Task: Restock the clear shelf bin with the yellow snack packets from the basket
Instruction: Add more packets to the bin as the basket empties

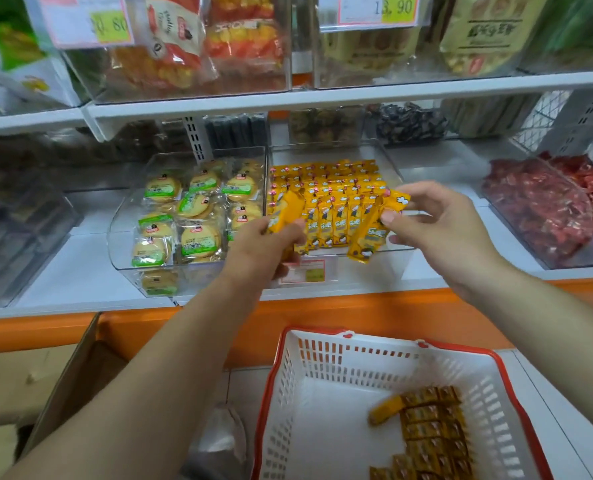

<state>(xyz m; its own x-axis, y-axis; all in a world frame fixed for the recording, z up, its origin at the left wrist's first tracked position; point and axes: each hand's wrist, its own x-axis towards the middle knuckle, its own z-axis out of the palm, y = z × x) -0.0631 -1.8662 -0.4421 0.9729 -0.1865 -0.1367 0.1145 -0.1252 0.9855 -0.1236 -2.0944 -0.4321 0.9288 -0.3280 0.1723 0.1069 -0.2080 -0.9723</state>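
Shelf aisle, head view. We see the clear shelf bin on the white lower shelf, between a bin of round green-label biscuits on its left and, well apart on the right, a bin of red wrapped sweets. Rows of upright yellow snack packets fill its back and middle; the front right part of its floor is bare. A price label sits on its front wall. The left grip is at the bin's front left corner, fingers curled round a small bunch of held packets; we cannot tell how many. The right grip is at the bin's right side, thumb and forefinger pinching a single tilted packet near its upper end, the other fingers loosely spread. That packet's lower end hangs over the bin's front edge. Both forearms reach up from the bottom of the view. Below the shelf's orange front strip stands the white basket with a red rim. The basket packets lie flat in rows in the right part of its floor, with one loose packet askew at their left. An open cardboard box stands at lower left. The upper shelf holds more clear bins of bagged snacks, with a price tag reading 13.90.
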